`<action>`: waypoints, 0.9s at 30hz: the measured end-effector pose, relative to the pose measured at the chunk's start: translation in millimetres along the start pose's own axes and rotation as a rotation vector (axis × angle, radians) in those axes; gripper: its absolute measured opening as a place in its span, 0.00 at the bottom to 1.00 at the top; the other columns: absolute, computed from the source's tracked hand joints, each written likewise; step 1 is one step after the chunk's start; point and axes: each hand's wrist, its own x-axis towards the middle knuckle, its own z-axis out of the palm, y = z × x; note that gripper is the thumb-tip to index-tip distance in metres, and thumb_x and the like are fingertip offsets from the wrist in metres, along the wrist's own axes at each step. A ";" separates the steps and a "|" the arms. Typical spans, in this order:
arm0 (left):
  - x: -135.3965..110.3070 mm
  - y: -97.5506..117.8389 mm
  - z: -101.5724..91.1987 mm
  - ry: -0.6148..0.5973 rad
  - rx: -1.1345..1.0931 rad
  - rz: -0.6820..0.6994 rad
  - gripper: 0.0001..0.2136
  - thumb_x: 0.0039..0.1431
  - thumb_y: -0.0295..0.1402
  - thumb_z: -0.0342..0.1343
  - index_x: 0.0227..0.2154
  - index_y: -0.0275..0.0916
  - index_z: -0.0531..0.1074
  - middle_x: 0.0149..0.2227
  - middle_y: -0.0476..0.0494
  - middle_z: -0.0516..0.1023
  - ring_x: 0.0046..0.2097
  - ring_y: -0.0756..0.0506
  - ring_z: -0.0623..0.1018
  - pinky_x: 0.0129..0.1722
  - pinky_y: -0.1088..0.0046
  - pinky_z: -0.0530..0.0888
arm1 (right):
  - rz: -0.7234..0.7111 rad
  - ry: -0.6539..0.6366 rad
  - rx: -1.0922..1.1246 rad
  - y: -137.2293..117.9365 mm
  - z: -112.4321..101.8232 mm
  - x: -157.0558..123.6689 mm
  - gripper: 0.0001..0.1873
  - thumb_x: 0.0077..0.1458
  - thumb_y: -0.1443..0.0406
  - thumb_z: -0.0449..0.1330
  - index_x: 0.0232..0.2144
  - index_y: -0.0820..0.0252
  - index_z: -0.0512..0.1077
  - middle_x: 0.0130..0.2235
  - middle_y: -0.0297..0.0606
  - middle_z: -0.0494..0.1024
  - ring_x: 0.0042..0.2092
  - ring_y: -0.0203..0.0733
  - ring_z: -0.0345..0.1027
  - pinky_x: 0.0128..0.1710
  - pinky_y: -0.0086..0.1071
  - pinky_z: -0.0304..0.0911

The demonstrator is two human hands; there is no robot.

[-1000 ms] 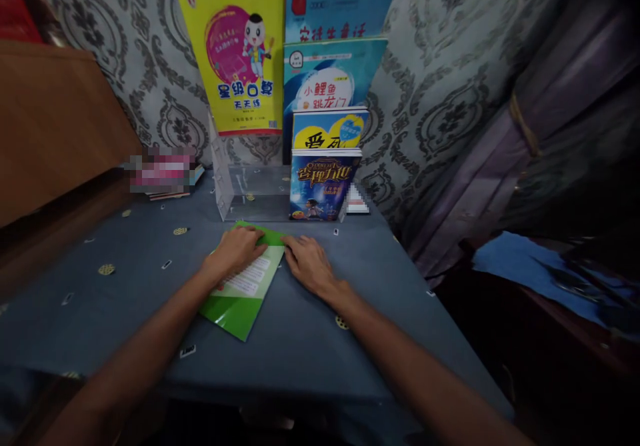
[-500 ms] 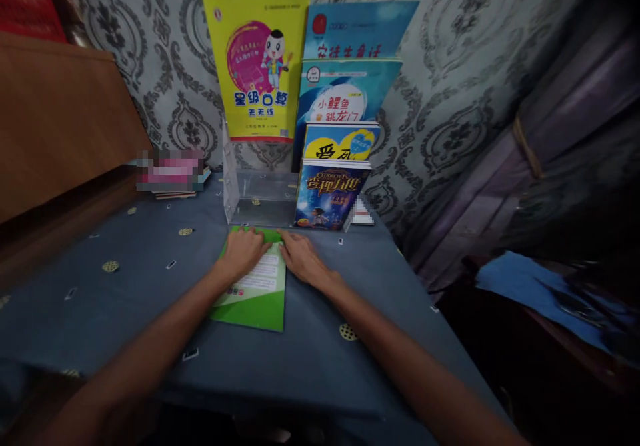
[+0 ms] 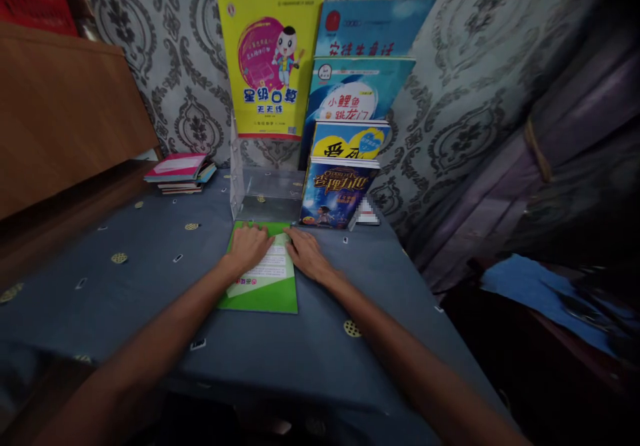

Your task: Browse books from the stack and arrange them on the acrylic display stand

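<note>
A green book with a pale text panel lies on the table in front of the clear rack, its far edge close to the rack's base. My left hand is over its far left part, fingers bent at the far edge and thumb on the cover. At the far right corner, my right hand grips the book's edge with curled fingers. The fingertips of both hands are partly hidden. Behind them stands the clear rack, with a yellow book upright in its left side.
The rack's right side holds several books, a dark blue one in front and larger blue ones behind. A pile of books lies by the wooden panel. A curtain hangs on the right, beside a blue cloth.
The green book's near edge has moved forward, towards the rack, and lies straighter. Both hands stay on the book. The view has shifted slightly, moving the scene to the right.
</note>
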 end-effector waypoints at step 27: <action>-96.6 3.4 -26.6 -0.091 -0.055 0.581 0.18 0.66 0.45 0.53 0.52 0.40 0.71 0.54 0.39 0.73 0.53 0.39 0.72 0.46 0.64 0.72 | -0.018 0.118 0.384 -15.1 -14.6 -60.0 0.16 0.59 0.68 0.56 0.46 0.58 0.79 0.35 0.37 0.83 0.35 0.41 0.74 0.39 0.33 0.65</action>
